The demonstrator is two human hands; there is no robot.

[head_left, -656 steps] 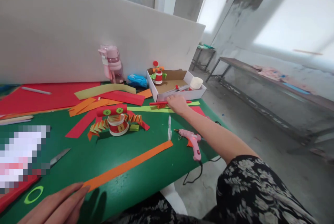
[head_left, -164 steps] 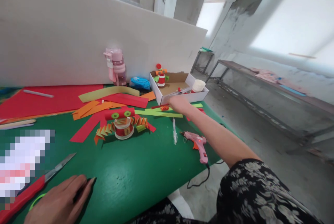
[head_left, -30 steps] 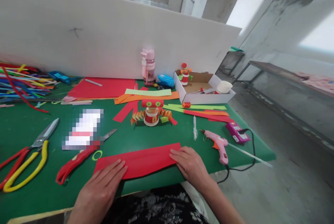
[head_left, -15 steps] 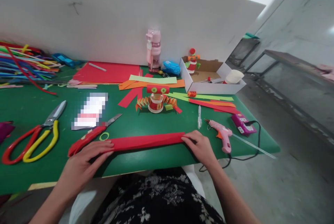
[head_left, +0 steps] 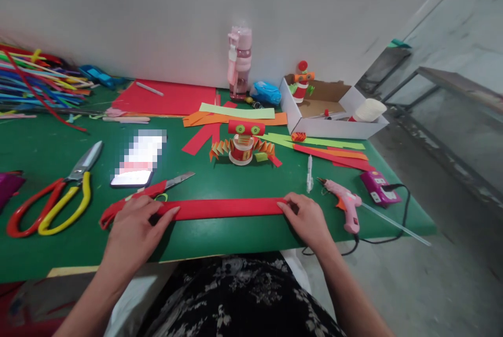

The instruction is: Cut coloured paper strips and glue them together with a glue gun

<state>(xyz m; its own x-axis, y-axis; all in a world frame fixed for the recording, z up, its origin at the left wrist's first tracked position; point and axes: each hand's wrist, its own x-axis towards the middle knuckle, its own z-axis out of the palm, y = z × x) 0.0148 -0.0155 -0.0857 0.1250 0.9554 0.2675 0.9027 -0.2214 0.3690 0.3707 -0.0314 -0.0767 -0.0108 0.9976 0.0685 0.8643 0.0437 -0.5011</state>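
A long red paper strip (head_left: pixel 231 208), looking folded lengthwise, lies level across the front of the green table. My left hand (head_left: pixel 135 227) pinches its left end between thumb and fingers. At the other end, my right hand (head_left: pixel 306 219) grips the strip the same way. Red-handled scissors (head_left: pixel 149 190) lie just behind my left hand, which covers part of their handles. A small green paper ring (head_left: pixel 162 197) shows beside the blades. Behind the strip stands a paper figure (head_left: pixel 241 149) with a red-banded cup body, round green eyes and pleated orange arms.
A pink glue gun (head_left: pixel 346 200) with its cord lies right of my right hand, near a purple power strip (head_left: pixel 379 188). Large scissors (head_left: pixel 74 185) and a phone (head_left: pixel 139 161) lie left. Behind are paper strips (head_left: pixel 236 112), a bottle (head_left: pixel 240 64) and a white box (head_left: pixel 338 128).
The strip looks narrower and flatter, with its edges now straight and level. My left hand's thumb and fingers have shifted on its end. The view has tilted slightly downward.
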